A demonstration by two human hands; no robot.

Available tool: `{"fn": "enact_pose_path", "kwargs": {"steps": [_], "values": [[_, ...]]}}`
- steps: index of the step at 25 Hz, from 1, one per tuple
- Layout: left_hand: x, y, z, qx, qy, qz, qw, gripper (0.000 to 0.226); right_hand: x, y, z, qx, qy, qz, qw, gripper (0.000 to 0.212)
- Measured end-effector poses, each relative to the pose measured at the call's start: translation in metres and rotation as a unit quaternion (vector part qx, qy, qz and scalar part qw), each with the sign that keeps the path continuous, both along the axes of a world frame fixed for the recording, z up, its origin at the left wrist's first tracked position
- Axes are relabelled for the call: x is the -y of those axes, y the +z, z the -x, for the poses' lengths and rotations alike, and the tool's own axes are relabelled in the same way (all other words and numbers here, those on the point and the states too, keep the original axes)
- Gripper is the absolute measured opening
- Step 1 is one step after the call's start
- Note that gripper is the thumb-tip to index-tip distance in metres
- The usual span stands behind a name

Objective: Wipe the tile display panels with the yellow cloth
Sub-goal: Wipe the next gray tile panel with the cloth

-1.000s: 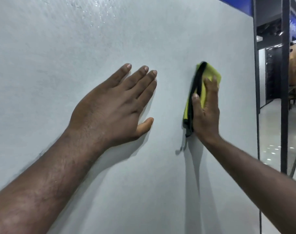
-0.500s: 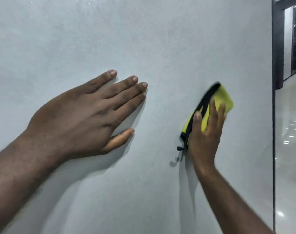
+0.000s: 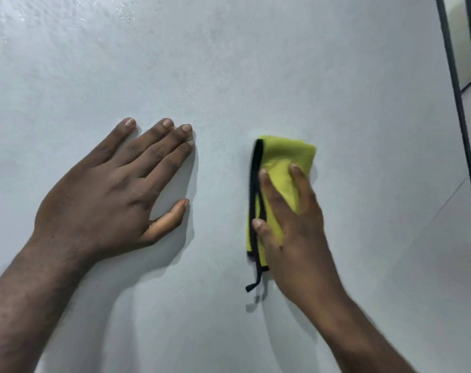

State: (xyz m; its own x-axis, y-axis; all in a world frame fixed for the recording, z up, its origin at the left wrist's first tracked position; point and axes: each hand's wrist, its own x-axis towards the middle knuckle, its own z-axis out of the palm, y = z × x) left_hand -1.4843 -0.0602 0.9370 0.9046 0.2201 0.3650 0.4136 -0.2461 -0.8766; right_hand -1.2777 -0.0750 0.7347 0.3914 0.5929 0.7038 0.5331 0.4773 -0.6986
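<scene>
The pale grey tile display panel (image 3: 256, 63) filled nearly all I could see. It stood in front of me, with a faint mottled texture and a patch of fine wet-looking speckles (image 3: 40, 20) glinting in its upper left corner. My left hand (image 3: 116, 195) lay flat against it to the left of centre. The forearm ran in from the lower left, the fingers (image 3: 159, 146) were straight and slightly fanned with their tips up and to the right, and the thumb stuck out below them. That hand held nothing and cast a soft shadow on the panel beneath it. My right hand (image 3: 296, 232) came in from the lower right and pressed the yellow cloth (image 3: 285, 157) to the panel just right of centre, well apart from the left hand. Its fingers (image 3: 272, 195) were laid out straight over the fabric, not curled round it, and the thumb rested on the cloth's left edge. Folded into a tall narrow pad, the cloth showed its upper half above my fingertips, while its lower right part was hidden under my palm. A thin dark frame (image 3: 460, 103) ran down the panel's right side, with a blurred, pale strip of room beyond it. Black edging (image 3: 256, 184) lined the cloth's left side, and a short black loose end (image 3: 253, 285) dangled from its bottom corner, throwing a small shadow on the panel.
</scene>
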Motion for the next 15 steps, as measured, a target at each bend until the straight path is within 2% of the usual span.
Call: {"fn": "enact_pose_path", "kwargs": {"steps": [2,4,6,8,9,12,15], "values": [[0.001,-0.002,-0.001,0.002,-0.001,-0.005,1.000,0.076,-0.001,0.022,-0.010,0.040,0.038,-0.036,0.998,0.077],[0.002,-0.005,-0.002,0.004,0.002,-0.007,1.000,0.076,-0.006,0.041,-0.038,0.032,0.030,-0.039,0.998,0.078],[0.002,-0.004,-0.001,0.009,0.005,-0.002,1.000,0.076,-0.001,0.039,-0.054,0.009,0.015,0.011,1.000,0.082],[0.001,-0.004,-0.001,0.010,0.005,-0.001,1.000,0.076,0.017,0.028,-0.045,0.048,0.008,0.105,0.993,0.093],[0.001,-0.005,-0.001,0.011,0.002,-0.003,1.000,0.076,0.023,0.024,-0.035,0.078,0.018,0.123,0.989,0.099],[0.000,-0.005,-0.003,0.014,-0.002,-0.005,1.000,0.076,0.020,0.040,-0.027,0.116,0.031,0.070,0.990,0.108],[0.001,-0.006,-0.003,0.011,-0.001,-0.013,1.000,0.075,0.010,0.067,-0.055,0.086,0.027,0.039,0.995,0.105]]}}
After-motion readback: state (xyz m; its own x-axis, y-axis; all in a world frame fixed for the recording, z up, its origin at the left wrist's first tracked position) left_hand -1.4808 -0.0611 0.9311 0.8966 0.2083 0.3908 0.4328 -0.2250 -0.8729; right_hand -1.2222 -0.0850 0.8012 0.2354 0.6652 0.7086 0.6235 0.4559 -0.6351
